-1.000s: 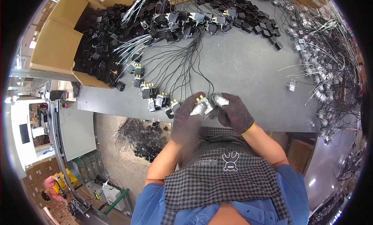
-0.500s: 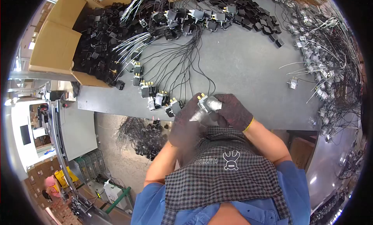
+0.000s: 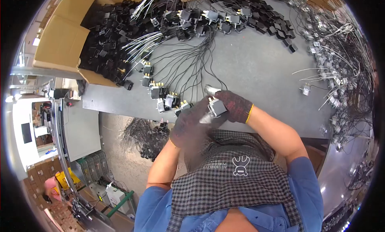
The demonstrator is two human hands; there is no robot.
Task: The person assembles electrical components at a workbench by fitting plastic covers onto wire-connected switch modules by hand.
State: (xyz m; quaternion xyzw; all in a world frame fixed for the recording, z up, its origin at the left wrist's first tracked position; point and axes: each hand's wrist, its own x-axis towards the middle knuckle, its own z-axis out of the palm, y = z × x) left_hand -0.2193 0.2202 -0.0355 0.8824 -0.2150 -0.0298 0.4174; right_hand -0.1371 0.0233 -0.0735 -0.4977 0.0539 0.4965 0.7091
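Note:
My left hand, in a dark knit glove, holds a small black electrical part with a metal bracket and brass prongs. My right hand, in a matching glove with a yellow cuff edge, closes on the part's right side. A silvery wrapped fingertip shows at the right glove; another pale tip is at the left one. Motion blurs the lower left hand. Left of my hands, similar prong-topped parts line the table edge. Their black wires run together into a bundle.
The grey table carries a heap of black parts by an open cardboard box. Metal-cased parts with wires pile along the right edge. More wired parts lie below at left. A person in pink is at far left.
The part in my hands has turned, its black face now upward. My right hand has shifted slightly up, and its silvery fingertip has moved away from me. The whole view has shifted slightly.

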